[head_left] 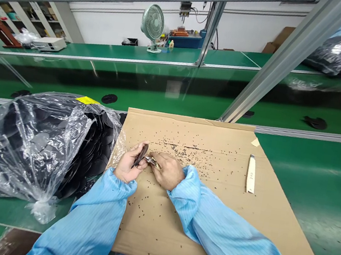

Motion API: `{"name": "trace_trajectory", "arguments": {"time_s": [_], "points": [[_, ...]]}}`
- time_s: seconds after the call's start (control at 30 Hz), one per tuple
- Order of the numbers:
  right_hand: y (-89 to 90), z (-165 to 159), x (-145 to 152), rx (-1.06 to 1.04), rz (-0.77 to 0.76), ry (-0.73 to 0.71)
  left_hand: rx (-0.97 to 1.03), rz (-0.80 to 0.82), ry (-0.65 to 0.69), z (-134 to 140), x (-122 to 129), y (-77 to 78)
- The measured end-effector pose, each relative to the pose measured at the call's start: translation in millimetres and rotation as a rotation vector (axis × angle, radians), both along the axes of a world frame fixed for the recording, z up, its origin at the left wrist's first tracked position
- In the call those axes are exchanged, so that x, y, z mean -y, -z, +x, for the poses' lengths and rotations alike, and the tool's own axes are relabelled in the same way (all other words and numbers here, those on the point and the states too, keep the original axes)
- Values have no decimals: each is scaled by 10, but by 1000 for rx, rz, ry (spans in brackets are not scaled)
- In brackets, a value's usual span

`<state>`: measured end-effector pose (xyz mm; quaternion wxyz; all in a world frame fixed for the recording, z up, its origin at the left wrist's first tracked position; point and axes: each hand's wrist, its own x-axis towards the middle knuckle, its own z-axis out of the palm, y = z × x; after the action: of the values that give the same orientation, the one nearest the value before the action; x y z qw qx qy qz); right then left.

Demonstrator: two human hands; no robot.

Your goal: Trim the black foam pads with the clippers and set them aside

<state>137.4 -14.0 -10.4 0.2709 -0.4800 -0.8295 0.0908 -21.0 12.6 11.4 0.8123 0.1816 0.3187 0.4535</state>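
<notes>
Pinched on edge in my left hand (128, 165) is a black disc (140, 156), seen nearly side-on. My right hand (166, 170) is wrapped round a small shiny metal cutter (153, 162), whose tip meets the disc's edge. Both hands are over a sheet of brown cardboard (207, 219), strewn with tiny black bits, thickest just beyond my right hand. To the left lies a clear plastic bag (25, 143) stuffed with black discs (88, 153), its side open towards the cardboard.
A cream-handled knife (251, 175) lies on the cardboard at the right. Loose black discs (109, 99) rest on the green conveyor behind. A slanted metal post (285, 55) rises at the cardboard's far edge. Farther back stands a fan (153, 23).
</notes>
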Motion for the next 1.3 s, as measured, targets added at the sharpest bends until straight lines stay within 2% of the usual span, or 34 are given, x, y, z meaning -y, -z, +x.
{"name": "trace_trajectory", "arguments": {"time_s": [0.4,0.83,1.17,1.3], "points": [[-124,-21,42,81,-156,-9,-57,92,18,4,7,32],[-241,-24,66,162,-290,25,-195,141,-39,21,15,64],[-168,-42,68,111,-172,13,3,59,37,-2,18,1],[-139,-45,70,86,-125,22,22,42,51,-3,18,-2]]}}
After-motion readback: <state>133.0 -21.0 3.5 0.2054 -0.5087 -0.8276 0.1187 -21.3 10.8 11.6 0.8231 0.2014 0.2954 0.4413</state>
